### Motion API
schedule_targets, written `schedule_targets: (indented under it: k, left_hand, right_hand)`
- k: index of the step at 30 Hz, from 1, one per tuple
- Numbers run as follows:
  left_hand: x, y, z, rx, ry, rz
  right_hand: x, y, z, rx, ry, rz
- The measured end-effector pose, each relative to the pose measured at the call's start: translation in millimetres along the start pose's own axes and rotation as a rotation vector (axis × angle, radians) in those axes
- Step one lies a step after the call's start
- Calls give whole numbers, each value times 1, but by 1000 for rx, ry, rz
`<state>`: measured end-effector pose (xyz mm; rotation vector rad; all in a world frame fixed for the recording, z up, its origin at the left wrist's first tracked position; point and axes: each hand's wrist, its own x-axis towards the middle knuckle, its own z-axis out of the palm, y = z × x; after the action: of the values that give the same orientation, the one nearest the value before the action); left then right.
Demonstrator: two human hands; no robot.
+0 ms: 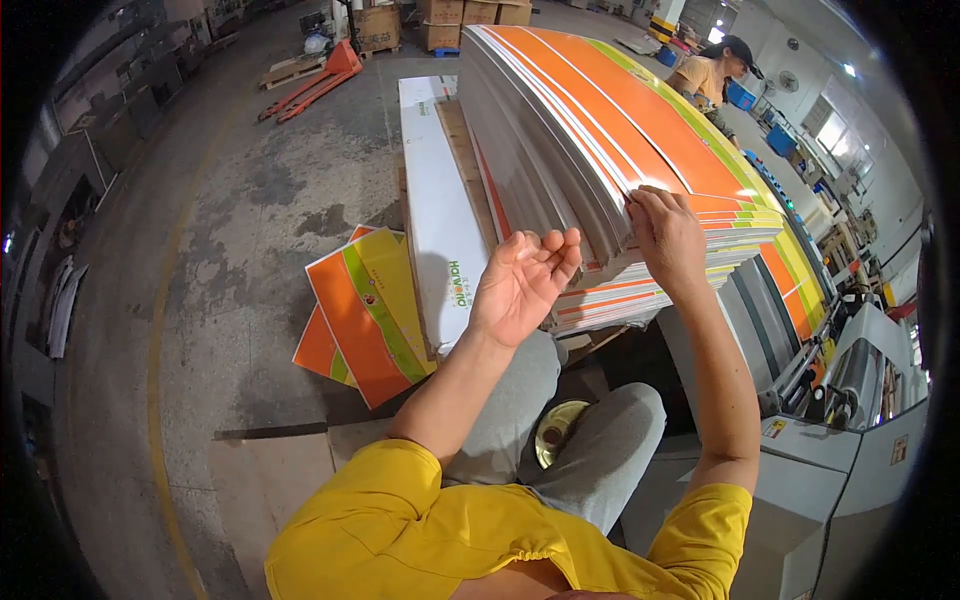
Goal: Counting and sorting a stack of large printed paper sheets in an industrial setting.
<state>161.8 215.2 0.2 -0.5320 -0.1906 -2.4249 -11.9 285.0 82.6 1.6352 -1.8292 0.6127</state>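
Observation:
A tall stack of large printed sheets [590, 100], orange with green and yellow bands and white edges, stands in front of me. My right hand [670, 240] is at the stack's near corner, with thumb and fingers pinched on the edge of a top sheet. Beside the stack's left face, my left hand [525, 285] is raised with its palm turned up. Its fingers are loosely curled and apart, and nothing lies in them. Whether the left fingertips touch the sheet edges I cannot tell.
Loose orange and yellow sheets [375, 310] lie on the floor at left, next to a long white board [440, 220]. A grey machine with rollers [850, 385] stands at right. Farther off are a red pallet jack [325, 80], cardboard boxes [440, 22] and another person [715, 75].

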Motion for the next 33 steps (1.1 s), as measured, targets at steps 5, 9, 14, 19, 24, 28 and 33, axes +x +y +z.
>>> schedule_targets:
  k: [5,9,14,19,24,28,33]
  left_hand:
    - [-1,0,1,-16,45,0]
    - [-1,0,-2,-138,-48,-34]
    - [-1,-3,0,-104,2,-45]
    - [2,-7,-4,-167,-43,-87]
    - [2,-8,-7,-132,-186,-139]
    - [0,-10,-11,-169,-353,-229]
    - [2,-9,-13,-165,-469,-273]
  right_hand:
    - [1,4,-5,28,-9,18]
    - [0,12,-6,71,-34,71]
    - [0,9,-14,20,-105,78]
    - [-1,-2,-28,126,-195,83]
    - [1,-2,-33,240,-233,83]
    - [3,-1,-36,234,-209,80]
    - [1,-4,-32,227,-174,50]
